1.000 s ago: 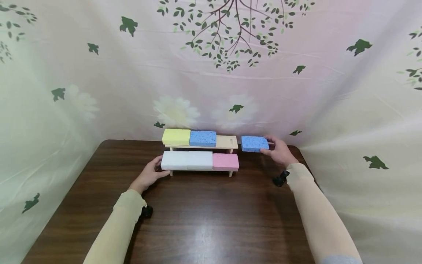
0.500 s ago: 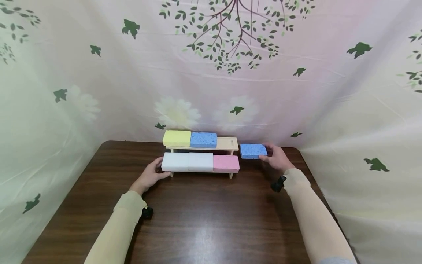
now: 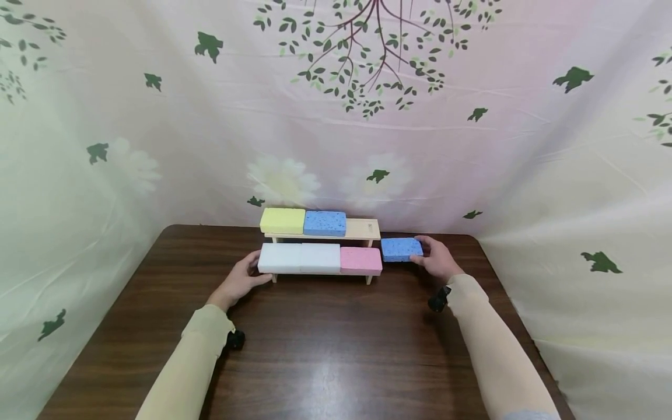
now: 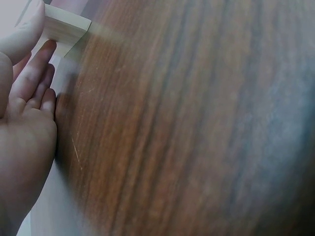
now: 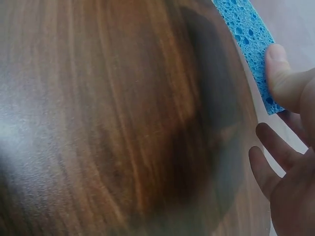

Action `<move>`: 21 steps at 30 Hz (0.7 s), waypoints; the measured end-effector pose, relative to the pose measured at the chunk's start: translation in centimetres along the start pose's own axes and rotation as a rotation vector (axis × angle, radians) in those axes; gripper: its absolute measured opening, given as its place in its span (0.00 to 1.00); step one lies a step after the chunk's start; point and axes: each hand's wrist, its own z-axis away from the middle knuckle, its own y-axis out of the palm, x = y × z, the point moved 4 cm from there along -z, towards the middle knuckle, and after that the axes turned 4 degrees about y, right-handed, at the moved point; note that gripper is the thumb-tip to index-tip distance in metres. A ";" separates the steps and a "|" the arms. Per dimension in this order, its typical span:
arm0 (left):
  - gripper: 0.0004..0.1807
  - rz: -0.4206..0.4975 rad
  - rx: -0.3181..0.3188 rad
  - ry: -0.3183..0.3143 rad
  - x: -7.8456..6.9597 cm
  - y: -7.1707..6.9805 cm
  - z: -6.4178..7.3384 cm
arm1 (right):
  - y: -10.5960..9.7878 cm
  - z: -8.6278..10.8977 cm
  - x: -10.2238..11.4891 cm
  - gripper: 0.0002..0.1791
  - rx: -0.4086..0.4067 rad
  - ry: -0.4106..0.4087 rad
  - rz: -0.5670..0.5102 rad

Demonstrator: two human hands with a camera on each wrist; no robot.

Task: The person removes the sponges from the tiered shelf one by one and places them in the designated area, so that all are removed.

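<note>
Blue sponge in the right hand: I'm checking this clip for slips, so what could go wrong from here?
The right hand pinches the blue sponge only at its right end, so the soft piece might sag or slip from the fingers. It hangs close to the pink sponge on the wooden rack, and a bump could shift that row, though the left hand touches the rack's left end.

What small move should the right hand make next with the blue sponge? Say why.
Probably lift the blue sponge up and left onto the bare right end of the top shelf. The right hand holds it beside the rack, the lower shelf looks full, and the left hand steadies the rack's left end.
</note>
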 end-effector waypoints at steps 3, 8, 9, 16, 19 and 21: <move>0.45 0.007 -0.002 0.000 0.0 0.0 0.0 | 0.3 0.0 -0.4 0.38 0.004 0.009 0.005; 0.44 0.009 -0.006 0.006 0.1 0.1 -0.1 | 0.7 0.0 -0.9 0.38 0.007 0.021 -0.002; 0.44 0.010 -0.007 0.007 0.1 0.1 -0.1 | 0.8 0.0 -1.0 0.38 0.009 0.023 -0.004; 0.45 0.010 -0.009 0.008 0.1 0.2 -0.2 | 1.1 0.2 -1.6 0.39 0.026 0.043 0.000; 0.45 0.006 -0.011 0.011 0.1 0.2 -0.2 | 1.1 0.3 -1.6 0.39 0.026 0.040 0.003; 0.45 0.007 -0.012 0.015 0.0 0.2 -0.2 | 1.2 0.3 -1.6 0.40 0.025 0.025 0.014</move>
